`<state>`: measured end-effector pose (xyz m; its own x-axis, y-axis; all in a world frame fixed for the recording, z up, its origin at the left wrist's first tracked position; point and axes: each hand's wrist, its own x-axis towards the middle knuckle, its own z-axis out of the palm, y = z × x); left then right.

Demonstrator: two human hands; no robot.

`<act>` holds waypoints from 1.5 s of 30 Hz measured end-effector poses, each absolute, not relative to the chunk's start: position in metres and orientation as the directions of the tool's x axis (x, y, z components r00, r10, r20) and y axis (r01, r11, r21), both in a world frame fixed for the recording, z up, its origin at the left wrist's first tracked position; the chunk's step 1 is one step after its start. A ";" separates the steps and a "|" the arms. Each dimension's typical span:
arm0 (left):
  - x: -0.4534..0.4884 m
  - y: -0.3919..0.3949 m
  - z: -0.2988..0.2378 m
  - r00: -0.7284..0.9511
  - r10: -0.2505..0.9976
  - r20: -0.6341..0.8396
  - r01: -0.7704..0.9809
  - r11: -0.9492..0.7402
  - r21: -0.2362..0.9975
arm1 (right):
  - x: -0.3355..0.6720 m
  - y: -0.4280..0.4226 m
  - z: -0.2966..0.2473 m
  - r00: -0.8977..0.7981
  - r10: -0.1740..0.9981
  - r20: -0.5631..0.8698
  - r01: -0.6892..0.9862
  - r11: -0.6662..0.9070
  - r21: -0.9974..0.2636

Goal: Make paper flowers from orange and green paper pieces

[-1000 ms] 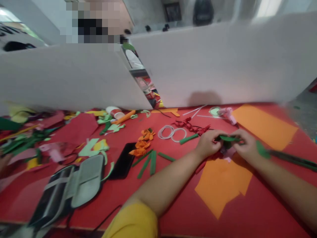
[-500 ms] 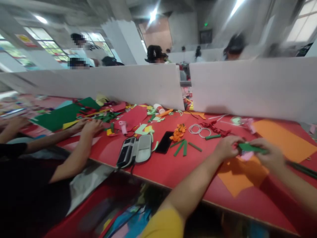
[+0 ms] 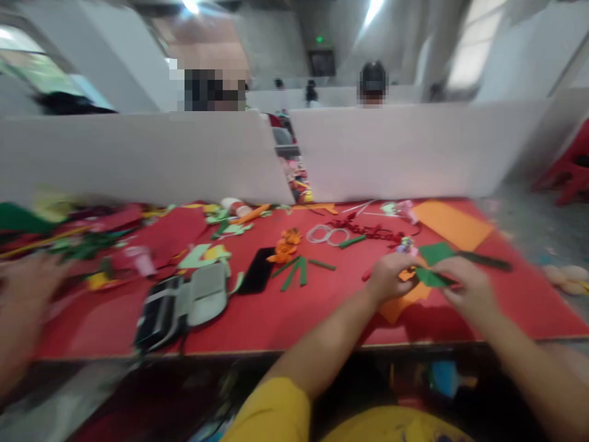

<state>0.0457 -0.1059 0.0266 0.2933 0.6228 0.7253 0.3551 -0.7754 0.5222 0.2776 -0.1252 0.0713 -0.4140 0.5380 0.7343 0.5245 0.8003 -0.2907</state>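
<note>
Left hand: grip pinching green paper at its 9 o'clock edge. Right hand: grip pinching 3 o'clock edge. Position: tabletop's 3 o'clock side. From hands: orange sheet 1 o'clock; phone 9 o'clock. Shirt markings blurred, unreadable.

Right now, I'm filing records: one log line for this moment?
left hand: holds green piece; right hand: holds green piece; beneath: orange sheet

The person wears a yellow shirt. Its short sleeve, on the left arm, is the same yellow and ends near the elbow. Small dark marks, too blurred to read, show low on the front. The forearms, left hand and right hand are bare.
</note>
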 end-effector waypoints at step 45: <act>0.047 -0.095 0.015 0.061 0.963 0.263 -0.101 -0.256 0.961 | 0.254 -0.102 0.052 -0.131 0.990 0.061 -0.079 0.051 -0.996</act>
